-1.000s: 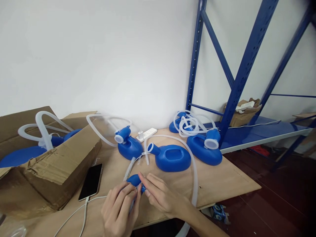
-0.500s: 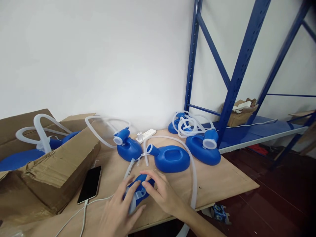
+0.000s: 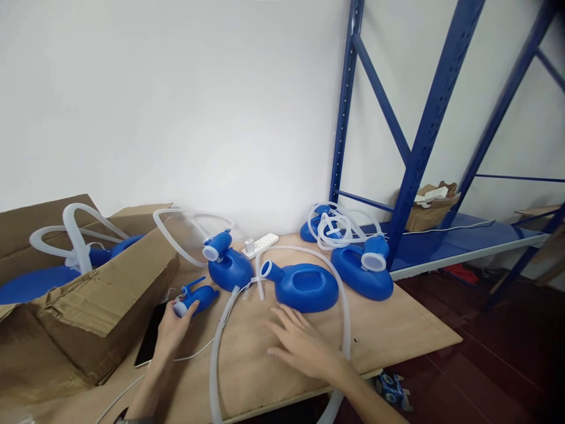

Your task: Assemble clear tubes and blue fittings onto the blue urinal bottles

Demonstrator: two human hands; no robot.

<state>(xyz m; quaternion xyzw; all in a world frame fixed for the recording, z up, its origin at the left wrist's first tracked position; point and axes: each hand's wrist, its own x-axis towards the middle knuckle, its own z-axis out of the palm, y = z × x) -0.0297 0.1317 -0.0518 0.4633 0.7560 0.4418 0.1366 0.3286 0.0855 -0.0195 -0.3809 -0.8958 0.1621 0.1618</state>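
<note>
My left hand (image 3: 173, 327) is closed on a small blue urinal funnel (image 3: 202, 298) with a translucent white rim and a blue lid sticking up. It is held low over the left of the table, beside the cardboard box. My right hand (image 3: 304, 348) is open, palm down, fingers spread, holding nothing. Just beyond its fingertips lies a blue urinal bottle (image 3: 324, 300) with a bare neck and a moulded handle. A translucent hose (image 3: 215, 359) runs down between my hands, and another hose (image 3: 346, 312) curves around the bottle's right side.
Fitted blue bottles stand behind, one left (image 3: 232, 272) and one right (image 3: 357, 277), with coiled hose (image 3: 333, 232) farther back. An open cardboard box (image 3: 132, 294) of similar parts fills the left. A phone (image 3: 148, 347), a power strip (image 3: 267, 242) and a blue shelf rack (image 3: 410, 171) are near.
My left hand has carried the blue funnel left, away from my right hand, toward the phone. My right hand has let go of it and spread open. The hose between my hands now shows.
</note>
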